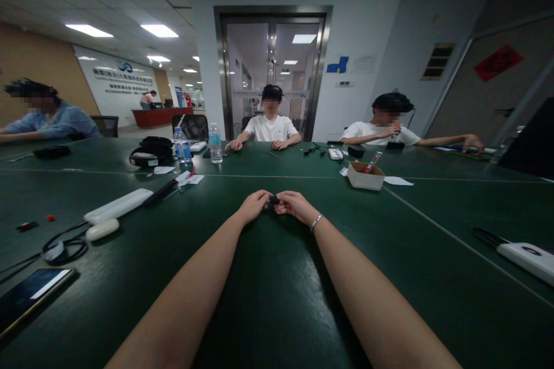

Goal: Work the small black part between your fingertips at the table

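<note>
Over the middle of the dark green table (pixel 268 265), both my arms reach forward and my hands meet at a small black object (pixel 273 200). Its kind is too small to make out. My left hand (pixel 254 206) pinches it from the left with closed fingers. From the right, my right hand (pixel 296 206), with a silver bracelet (pixel 317 223) at the wrist, closes its fingers on the same object. The fingertips cover part of it.
To the left lie a phone (pixel 34 300), a black cable (pixel 80 251), a white mouse-shaped item (pixel 103 230) and a long white device (pixel 119 206). Farther back stand water bottles (pixel 215 144) and a small box (pixel 366 176). Several people sit around the table.
</note>
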`<state>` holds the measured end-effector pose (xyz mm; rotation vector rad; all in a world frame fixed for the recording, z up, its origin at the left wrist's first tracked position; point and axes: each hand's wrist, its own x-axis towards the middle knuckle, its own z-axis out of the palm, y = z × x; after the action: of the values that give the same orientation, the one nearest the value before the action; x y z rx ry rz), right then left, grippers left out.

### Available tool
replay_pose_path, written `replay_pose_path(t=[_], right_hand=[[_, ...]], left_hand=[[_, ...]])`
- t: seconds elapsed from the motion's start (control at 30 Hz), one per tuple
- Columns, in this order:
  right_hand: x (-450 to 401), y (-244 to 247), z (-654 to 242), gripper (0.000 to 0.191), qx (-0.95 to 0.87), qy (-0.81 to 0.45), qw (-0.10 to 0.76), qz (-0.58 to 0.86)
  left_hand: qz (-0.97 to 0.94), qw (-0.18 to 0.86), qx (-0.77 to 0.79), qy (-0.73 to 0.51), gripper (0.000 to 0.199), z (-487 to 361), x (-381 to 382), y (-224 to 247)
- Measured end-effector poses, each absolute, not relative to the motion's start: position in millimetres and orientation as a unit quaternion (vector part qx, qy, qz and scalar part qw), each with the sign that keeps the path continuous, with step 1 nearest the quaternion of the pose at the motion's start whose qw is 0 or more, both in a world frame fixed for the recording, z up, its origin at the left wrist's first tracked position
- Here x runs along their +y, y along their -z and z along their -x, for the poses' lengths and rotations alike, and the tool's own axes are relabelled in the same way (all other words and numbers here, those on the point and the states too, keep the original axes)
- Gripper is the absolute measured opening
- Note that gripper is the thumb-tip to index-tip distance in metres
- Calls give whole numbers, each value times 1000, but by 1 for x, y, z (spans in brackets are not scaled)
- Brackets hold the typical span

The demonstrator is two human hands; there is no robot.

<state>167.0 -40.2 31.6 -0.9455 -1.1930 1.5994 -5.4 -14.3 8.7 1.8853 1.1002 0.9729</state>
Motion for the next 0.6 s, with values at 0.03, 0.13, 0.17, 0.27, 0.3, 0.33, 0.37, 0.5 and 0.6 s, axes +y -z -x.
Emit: replay_pose_path(t=[0.03,0.13,0.17,0.27,0.3,0.33,0.37,0.5,0.6], right_hand=[[-40,-32,-167,7,-482,-646,451,383],[-41,-32,-167,5,-481,-644,452,387],[-41,-32,-167,4,-480,-644,453,387],[-42,-33,-167,2,-477,-645,456,385],[-42,-33,-167,2,-477,-645,456,384],[-41,-33,-167,2,-476,-646,457,384],[-41,-33,-167,2,-476,-646,456,384],[-40,-32,-167,1,-477,-645,454,388],[-39,-31,-167,2,-477,-645,453,389]], left_hand=[[-737,361,428,-378,34,5,-14,-8],[-739,358,426,-379,32,5,-13,-8],[-739,359,424,-380,31,5,-13,-8],[-739,361,423,-380,30,5,-13,-7],[-739,361,424,-380,30,5,-13,-6],[-739,361,424,-380,30,5,-12,-6],[-739,360,425,-379,30,5,-12,-6],[-739,360,425,-379,30,6,-13,-7],[-738,362,428,-376,31,6,-15,-8]])
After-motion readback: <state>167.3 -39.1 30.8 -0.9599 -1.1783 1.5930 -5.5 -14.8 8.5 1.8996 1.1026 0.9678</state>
